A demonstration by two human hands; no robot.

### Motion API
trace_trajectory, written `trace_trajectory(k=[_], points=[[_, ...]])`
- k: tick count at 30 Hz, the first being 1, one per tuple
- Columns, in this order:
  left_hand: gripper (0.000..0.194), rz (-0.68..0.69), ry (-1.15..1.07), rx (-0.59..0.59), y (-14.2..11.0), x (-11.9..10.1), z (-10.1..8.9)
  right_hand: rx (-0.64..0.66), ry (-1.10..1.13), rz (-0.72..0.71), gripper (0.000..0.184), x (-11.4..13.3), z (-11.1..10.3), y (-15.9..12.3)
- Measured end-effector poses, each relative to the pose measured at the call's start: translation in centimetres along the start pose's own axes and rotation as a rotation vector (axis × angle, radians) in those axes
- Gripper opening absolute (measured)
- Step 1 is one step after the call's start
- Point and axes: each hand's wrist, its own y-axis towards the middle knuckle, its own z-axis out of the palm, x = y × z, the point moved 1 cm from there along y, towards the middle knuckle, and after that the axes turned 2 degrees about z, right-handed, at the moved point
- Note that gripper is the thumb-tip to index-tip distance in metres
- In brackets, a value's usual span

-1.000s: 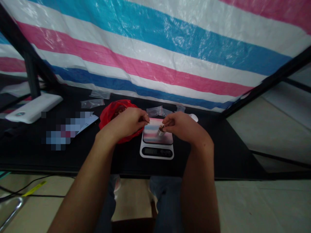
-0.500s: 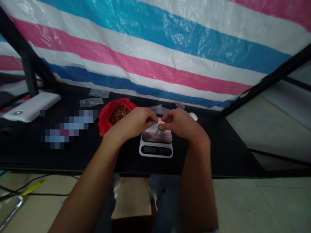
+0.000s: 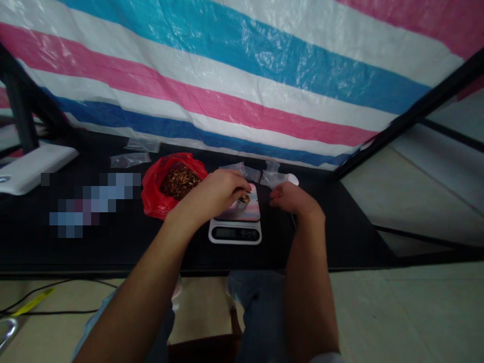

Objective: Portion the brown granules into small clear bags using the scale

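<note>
A white digital kitchen scale [image 3: 235,232] lies on the black table. On its pale pink platform stands a small cup [image 3: 241,204] with brown pieces in it. My left hand [image 3: 226,187] is closed, its fingertips just above the cup's rim; what they pinch, if anything, is hidden. To the right of the scale, my right hand [image 3: 293,197] is held low with thumb and fingers pinched together; I cannot make out anything in them. Left of the scale sits an open red plastic bag [image 3: 151,196], full of small dried brown pieces [image 3: 179,182].
Clear plastic bags [image 3: 274,178] lie behind the scale, beside a round white object [image 3: 292,179]. More clear bags [image 3: 130,160] are at the back left. A white device [image 3: 38,166] lies far left. A striped tarp [image 3: 227,96] hangs behind the black table [image 3: 113,247].
My right hand has drawn away from the cup to the right of the scale. My left hand stays over the cup, whose brown contents now show. The view has shifted slightly right.
</note>
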Motion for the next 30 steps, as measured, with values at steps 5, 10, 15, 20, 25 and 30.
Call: trace_trajectory(k=[5,10,15,20,25,30], points=[[0.022,-0.019,0.062,0.049,0.4,-0.1,0.6,0.038,0.008,-0.061,0.02,-0.5,1.1,0.3],[0.019,-0.055,0.078,0.094,0.7,-0.1,0.8,-0.005,0.19,-0.229,0.018,0.8,-0.5,-1.0],[0.019,-0.151,0.018,0.11,0.7,-0.4,0.6,0.031,0.405,-0.428,0.012,2.9,-1.8,-2.9],[0.018,-0.14,-0.082,0.061,0.4,-0.4,0.1,-0.001,0.469,-0.489,0.012,4.2,-1.1,-3.2],[0.019,-0.193,-0.056,0.043,-0.7,0.8,-1.7,0.024,0.428,-0.478,0.015,5.0,-0.2,-2.7],[0.021,-0.43,0.108,0.148,-3.7,5.8,-3.4,-0.004,0.416,-0.484,0.015,5.1,-0.4,-2.8]])
